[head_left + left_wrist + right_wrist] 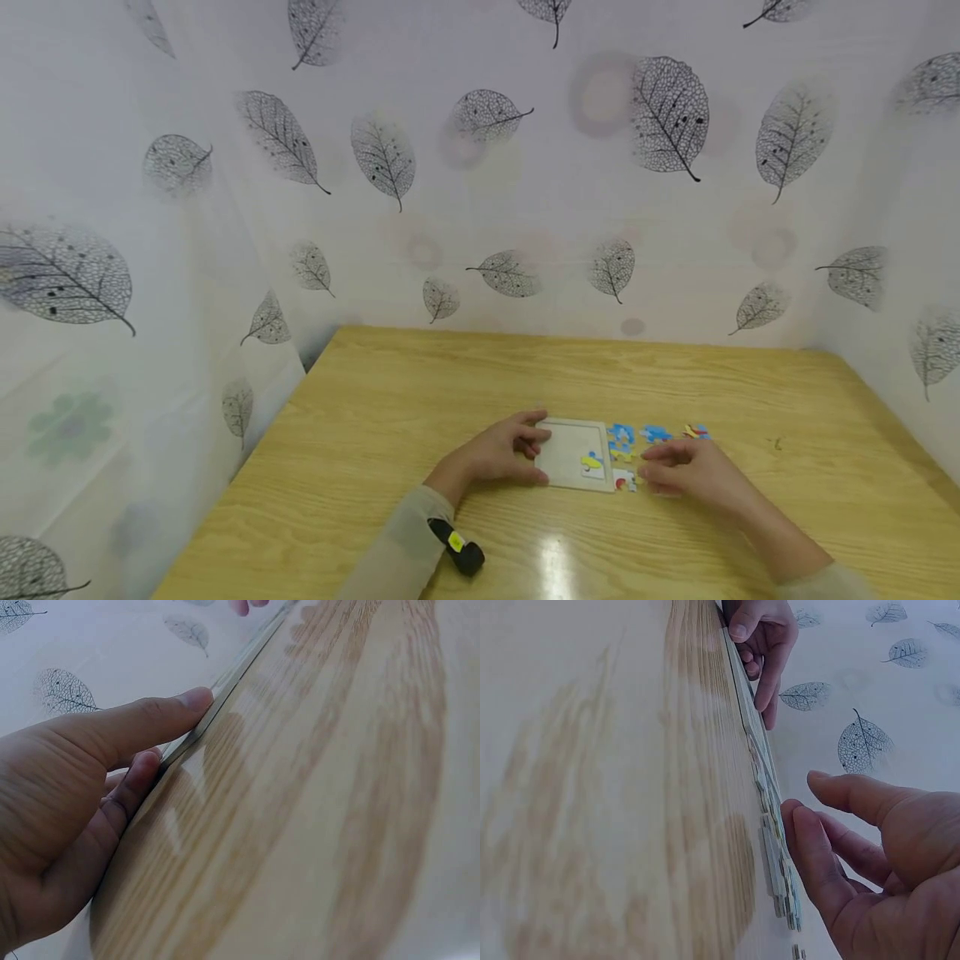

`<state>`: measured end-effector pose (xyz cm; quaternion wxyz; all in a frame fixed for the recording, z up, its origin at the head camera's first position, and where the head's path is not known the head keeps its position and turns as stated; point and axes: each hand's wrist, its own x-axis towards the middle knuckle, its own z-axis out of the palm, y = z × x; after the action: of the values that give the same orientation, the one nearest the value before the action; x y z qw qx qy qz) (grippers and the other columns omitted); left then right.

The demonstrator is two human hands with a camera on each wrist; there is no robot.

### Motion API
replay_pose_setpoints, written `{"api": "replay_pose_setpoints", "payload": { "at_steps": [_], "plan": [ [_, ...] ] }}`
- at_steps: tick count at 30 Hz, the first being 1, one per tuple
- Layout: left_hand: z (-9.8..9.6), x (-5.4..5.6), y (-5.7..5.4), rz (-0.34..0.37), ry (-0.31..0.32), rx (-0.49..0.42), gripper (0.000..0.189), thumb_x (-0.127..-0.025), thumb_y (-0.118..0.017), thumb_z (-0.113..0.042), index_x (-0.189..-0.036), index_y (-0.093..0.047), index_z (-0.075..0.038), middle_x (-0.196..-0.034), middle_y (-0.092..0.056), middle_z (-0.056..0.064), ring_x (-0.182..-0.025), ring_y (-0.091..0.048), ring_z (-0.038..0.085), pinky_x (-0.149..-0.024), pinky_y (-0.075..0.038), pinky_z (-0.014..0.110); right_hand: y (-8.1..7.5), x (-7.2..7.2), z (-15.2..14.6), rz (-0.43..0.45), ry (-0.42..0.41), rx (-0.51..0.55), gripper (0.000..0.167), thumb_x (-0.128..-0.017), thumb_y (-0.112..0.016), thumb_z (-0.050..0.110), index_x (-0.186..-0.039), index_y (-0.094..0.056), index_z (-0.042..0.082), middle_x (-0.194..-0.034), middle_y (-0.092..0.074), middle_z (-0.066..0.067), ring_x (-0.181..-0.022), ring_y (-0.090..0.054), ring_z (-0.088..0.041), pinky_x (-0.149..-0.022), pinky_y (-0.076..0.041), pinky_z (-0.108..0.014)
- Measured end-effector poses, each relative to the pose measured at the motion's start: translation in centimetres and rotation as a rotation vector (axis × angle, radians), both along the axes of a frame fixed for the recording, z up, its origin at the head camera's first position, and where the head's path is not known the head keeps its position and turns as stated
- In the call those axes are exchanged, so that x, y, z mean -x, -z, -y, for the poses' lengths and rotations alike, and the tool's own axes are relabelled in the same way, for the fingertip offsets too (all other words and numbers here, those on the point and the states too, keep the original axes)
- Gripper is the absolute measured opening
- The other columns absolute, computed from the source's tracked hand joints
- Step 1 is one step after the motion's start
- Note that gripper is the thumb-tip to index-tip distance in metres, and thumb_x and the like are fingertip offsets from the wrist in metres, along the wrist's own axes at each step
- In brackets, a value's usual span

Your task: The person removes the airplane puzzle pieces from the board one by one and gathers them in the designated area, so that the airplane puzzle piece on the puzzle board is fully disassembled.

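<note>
A shallow square puzzle tray [566,442] lies flat on the wooden table. One jigsaw piece [592,467], white and yellow with a blue knob, sits in its lower right corner. My left hand [504,450] holds the tray's left side, thumb at the near corner and fingers along the far part. Right of the tray lie several loose jigsaw pieces [621,433], blue, yellow, and white with red. Over these my right hand [697,477] reaches down, partly covering some. In the right wrist view its thumb [840,787] stands apart from the fingers, and nothing shows between them.
The wooden table [420,375] runs back to a pale leaf-print curtain [525,208], which also hangs at both sides. A black strap with a yellow mark [456,546] is on the left wrist. Farther right lies a red, yellow and blue piece [696,431].
</note>
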<state>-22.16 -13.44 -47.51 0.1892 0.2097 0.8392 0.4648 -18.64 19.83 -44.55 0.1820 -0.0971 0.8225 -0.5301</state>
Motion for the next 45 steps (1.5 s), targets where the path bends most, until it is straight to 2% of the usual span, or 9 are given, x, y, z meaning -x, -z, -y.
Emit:
{"api": "replay_pose_setpoints", "payload": {
  "at_steps": [7, 13, 17, 21, 30, 34, 38, 41, 45],
  "plan": [
    [0.0, 0.0, 0.0, 0.002, -0.006, 0.002, 0.073, -0.077, -0.088, -0.025, -0.142, -0.057, -0.014, -0.145, -0.046, -0.013, -0.098, -0.057, 0.003, -0.089, -0.048, 0.018, -0.4, 0.6, 2.0, -0.038, -0.045, -0.049, 0.045, -0.089, -0.075, 0.023, -0.120, -0.065, -0.008, -0.097, -0.070, -0.011, -0.079, -0.067, -0.017, -0.068, -0.058, -0.031],
    [0.1, -0.1, 0.2, 0.006, -0.007, -0.014, 0.077, -0.077, -0.088, -0.024, -0.144, -0.054, -0.013, -0.140, -0.051, -0.012, -0.098, -0.058, 0.003, -0.089, -0.048, 0.019, -0.4, 1.0, 3.8, -0.046, -0.077, -0.077, 0.043, -0.088, -0.075, 0.024, -0.120, -0.066, -0.004, -0.092, -0.071, -0.007, -0.069, -0.061, -0.014, -0.053, -0.047, -0.026],
    [0.2, -0.1, 0.4, 0.007, -0.005, -0.017, 0.080, -0.077, -0.088, -0.024, -0.146, -0.051, -0.014, -0.136, -0.054, -0.011, -0.097, -0.058, 0.002, -0.089, -0.048, 0.018, -0.1, 1.2, 4.7, -0.053, -0.111, -0.046, 0.041, -0.088, -0.076, 0.019, -0.117, -0.065, -0.009, -0.089, -0.069, -0.009, -0.071, -0.063, -0.016, -0.058, -0.051, -0.025],
    [0.3, -0.2, 0.4, 0.003, -0.008, -0.012, 0.080, -0.077, -0.088, -0.025, -0.147, -0.050, -0.013, -0.134, -0.055, -0.012, -0.098, -0.058, 0.002, -0.089, -0.048, 0.018, -0.1, 1.3, 5.6, -0.061, -0.100, -0.065, 0.041, -0.086, -0.078, 0.018, -0.115, -0.067, -0.007, -0.094, -0.067, -0.010, -0.079, -0.064, -0.019, -0.066, -0.056, -0.028],
    [0.2, -0.1, 0.4, 0.005, 0.013, -0.036, 0.081, -0.078, -0.087, -0.024, -0.149, -0.048, -0.013, -0.137, -0.057, -0.008, -0.099, -0.059, 0.002, -0.090, -0.048, 0.018, 0.0, 1.4, 6.7, -0.123, -0.104, -0.134, 0.039, -0.079, -0.083, 0.013, -0.110, -0.069, -0.006, -0.093, -0.063, -0.009, -0.073, -0.059, -0.019, -0.058, -0.054, -0.026],
    [0.1, -0.1, 0.3, 0.010, 0.022, -0.044, 0.078, -0.079, -0.087, -0.023, -0.147, -0.050, -0.012, -0.144, -0.052, -0.008, -0.099, -0.058, 0.001, -0.090, -0.048, 0.017, 0.0, 1.4, 6.8, -0.135, -0.102, -0.181, 0.035, -0.078, -0.083, 0.013, -0.106, -0.071, -0.003, -0.093, -0.062, -0.009, -0.069, -0.059, -0.018, -0.056, -0.053, -0.027],
    [0.1, 0.0, 0.2, 0.000, 0.015, -0.034, 0.079, -0.078, -0.087, -0.023, -0.147, -0.050, -0.012, -0.135, -0.056, -0.009, -0.098, -0.058, 0.001, -0.090, -0.048, 0.017, -0.1, 1.5, 7.0, -0.137, -0.085, -0.208, 0.033, -0.077, -0.085, 0.015, -0.102, -0.069, -0.001, -0.093, -0.062, -0.009, -0.062, -0.059, -0.018, -0.054, -0.052, -0.028],
    [0.1, 0.0, 0.0, -0.005, 0.006, -0.028, 0.079, -0.077, -0.088, -0.023, -0.146, -0.051, -0.012, -0.130, -0.056, -0.011, -0.097, -0.058, 0.002, -0.089, -0.048, 0.018, -0.1, 1.6, 7.1, -0.138, -0.066, -0.214, 0.033, -0.076, -0.086, 0.015, -0.100, -0.067, 0.001, -0.093, -0.062, -0.009, -0.061, -0.059, -0.018, -0.053, -0.051, -0.028],
    [0.0, 0.1, 0.1, -0.001, 0.004, -0.031, 0.078, -0.077, -0.088, -0.022, -0.146, -0.052, -0.011, -0.136, -0.053, -0.011, -0.097, -0.058, 0.002, -0.089, -0.048, 0.017, 0.1, 1.6, 6.9, -0.135, -0.072, -0.182, 0.031, -0.079, -0.083, 0.014, -0.099, -0.063, 0.000, -0.090, -0.061, -0.008, -0.063, -0.059, -0.019, -0.055, -0.053, -0.028]
  ]
}}
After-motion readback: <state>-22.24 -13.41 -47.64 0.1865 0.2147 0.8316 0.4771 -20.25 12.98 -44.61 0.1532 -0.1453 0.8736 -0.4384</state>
